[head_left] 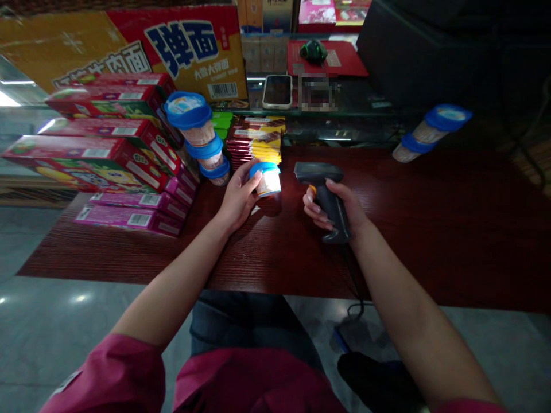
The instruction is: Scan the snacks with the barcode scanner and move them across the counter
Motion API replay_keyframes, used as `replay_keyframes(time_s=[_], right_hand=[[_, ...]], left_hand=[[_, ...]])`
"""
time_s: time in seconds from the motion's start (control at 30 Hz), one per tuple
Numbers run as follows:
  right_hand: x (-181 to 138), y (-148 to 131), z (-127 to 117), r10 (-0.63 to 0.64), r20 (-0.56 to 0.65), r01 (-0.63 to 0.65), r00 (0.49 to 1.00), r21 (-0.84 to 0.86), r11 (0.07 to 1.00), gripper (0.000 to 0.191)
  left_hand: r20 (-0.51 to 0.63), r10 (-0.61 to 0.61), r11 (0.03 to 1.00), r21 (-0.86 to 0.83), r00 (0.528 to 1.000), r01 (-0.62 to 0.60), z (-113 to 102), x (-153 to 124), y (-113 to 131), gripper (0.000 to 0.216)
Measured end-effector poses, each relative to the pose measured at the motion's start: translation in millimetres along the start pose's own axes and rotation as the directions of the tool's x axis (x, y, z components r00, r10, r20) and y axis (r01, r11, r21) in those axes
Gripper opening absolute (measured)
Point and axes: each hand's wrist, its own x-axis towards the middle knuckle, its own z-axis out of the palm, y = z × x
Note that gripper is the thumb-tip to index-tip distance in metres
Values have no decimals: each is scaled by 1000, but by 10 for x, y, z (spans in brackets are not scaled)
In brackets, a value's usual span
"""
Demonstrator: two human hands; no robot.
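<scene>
My left hand [241, 194] is closed round a small blue-lidded cup [266, 179] just above the dark wooden table. Bright light falls on the cup's side. In my right hand [333, 206] is a black barcode scanner [321, 173], its head facing left toward the cup, with a finger by the orange trigger. A cable hangs from the scanner's handle. Left of my left hand stands a stack of similar cups [193, 135] with blue lids. Two more such cups [428, 132] are stacked at the right rear of the table.
Red boxes [94, 163] lie piled over purple boxes [133, 215] on the left. Flat brown-and-yellow packets [256, 140] sit behind the held cup. A large carton [181, 51], a phone [278, 92] and a black mouse [314, 51] are on the glass counter behind.
</scene>
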Motion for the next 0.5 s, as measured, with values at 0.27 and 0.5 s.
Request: replay_keyframes(time_s=[0.27, 0.5], right_hand=[[-43, -12, -255, 27, 64, -30, 998, 55, 998, 44], [-597, -155, -703, -43, -27, 45, 999, 69, 997, 45]], left_hand=[[-27, -15, 1000, 21, 1000, 16, 49, -48, 8, 48], [206, 154, 874, 429, 966, -230, 321, -90, -18, 36]])
